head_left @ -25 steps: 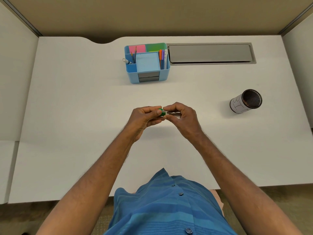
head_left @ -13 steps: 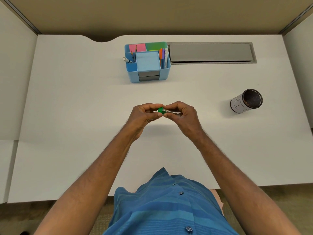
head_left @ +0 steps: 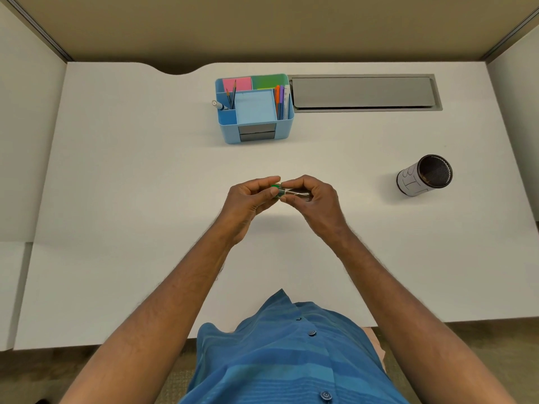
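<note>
Above the middle of the desk [head_left: 116, 199], two hands meet round one pen [head_left: 294, 194], held level and clear of the surface. The left hand [head_left: 248, 199] pinches the green cap [head_left: 274, 188] between thumb and curled fingers. The right hand [head_left: 315, 199] has its fingers curled round the barrel, thumb underneath, so most of the barrel is hidden. Both grips are tight, and the fingertips of the two hands nearly touch at the cap.

Behind the hands, well apart, stands one blue organizer [head_left: 283, 129]. It holds two note pads at the back, one pink pad [head_left: 237, 83] and one green pad [head_left: 268, 81]. Two pencils and one marker stand in its left compartment, and a handful of pens, too crowded to count, in its right one. Two dark drawers show at its front. Just beside it to the right lies one grey hatch [head_left: 361, 91], set into the desk. One mesh cup [head_left: 414, 182] sits alone on the right, with its dark mouth towards the camera.
</note>
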A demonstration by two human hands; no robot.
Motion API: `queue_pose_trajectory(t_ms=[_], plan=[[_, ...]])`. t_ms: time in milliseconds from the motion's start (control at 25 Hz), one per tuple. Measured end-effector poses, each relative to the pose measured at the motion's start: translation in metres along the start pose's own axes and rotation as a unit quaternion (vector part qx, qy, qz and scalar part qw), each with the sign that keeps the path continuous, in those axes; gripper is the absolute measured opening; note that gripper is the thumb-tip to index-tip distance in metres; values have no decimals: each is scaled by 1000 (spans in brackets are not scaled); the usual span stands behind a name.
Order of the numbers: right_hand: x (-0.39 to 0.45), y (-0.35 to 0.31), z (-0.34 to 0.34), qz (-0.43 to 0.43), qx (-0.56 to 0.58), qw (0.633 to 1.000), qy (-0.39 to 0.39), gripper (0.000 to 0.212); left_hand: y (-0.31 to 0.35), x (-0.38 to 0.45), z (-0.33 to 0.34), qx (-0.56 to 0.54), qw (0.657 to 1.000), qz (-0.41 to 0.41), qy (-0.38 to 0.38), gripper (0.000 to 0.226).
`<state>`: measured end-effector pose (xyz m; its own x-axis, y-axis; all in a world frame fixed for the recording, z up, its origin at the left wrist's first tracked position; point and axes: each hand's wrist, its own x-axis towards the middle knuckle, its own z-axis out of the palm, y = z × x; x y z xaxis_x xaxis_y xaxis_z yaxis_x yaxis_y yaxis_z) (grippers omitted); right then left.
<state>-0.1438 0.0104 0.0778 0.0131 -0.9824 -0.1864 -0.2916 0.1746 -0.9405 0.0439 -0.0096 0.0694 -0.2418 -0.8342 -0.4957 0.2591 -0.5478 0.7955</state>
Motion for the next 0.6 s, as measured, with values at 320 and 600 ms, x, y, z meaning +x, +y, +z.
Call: queue_pose_trajectory(t_ms=[320,600], plan=[[1,-2,1,-16,-19,1000,3,20,4,3,-5,-12,999,-40,4,24],[6,-1,-4,19,-10,1000,-17,21,6,4,-6,15,999,-40,-1,27]])
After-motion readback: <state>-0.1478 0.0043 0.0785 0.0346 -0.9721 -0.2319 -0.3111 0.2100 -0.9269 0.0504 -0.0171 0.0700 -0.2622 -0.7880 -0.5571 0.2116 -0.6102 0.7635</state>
